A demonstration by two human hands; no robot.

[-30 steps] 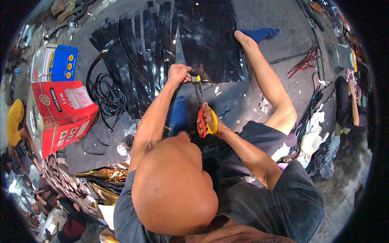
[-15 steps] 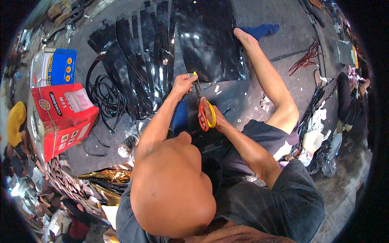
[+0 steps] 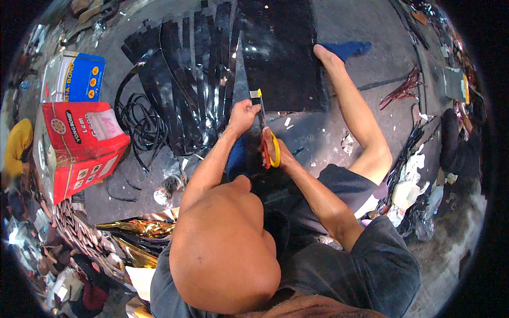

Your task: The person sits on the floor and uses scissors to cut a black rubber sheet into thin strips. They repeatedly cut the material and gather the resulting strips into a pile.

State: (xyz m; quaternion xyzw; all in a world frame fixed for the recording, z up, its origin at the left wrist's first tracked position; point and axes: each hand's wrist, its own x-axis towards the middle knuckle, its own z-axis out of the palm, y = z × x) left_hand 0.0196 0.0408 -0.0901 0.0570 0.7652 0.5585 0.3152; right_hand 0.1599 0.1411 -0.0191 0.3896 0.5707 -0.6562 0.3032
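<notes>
My right hand (image 3: 275,148) grips a pair of scissors (image 3: 275,153) with red and yellow handles, the blades pointing away from me. Just left of the blades, my left hand (image 3: 245,116) is closed in a pinch on a small piece with a pale and yellow end (image 3: 256,94). What kind of piece it is cannot be made out. The scissors' tips reach close beside it; whether they touch it is unclear. Beyond both hands lies a wide black glossy sheet (image 3: 281,58), with several long black strips (image 3: 199,79) spread to its left.
At the left stand a red carton (image 3: 87,138) and a blue and white carton (image 3: 79,77). A coil of black cord (image 3: 139,119) lies next to them. My bare leg (image 3: 360,106) stretches along the right. Reddish strands (image 3: 405,85) and scraps lie farther right.
The small piece now stands out more from my left fingers, its pale and yellow end showing larger. Both hands stay close together; the whole view has shifted slightly.
</notes>
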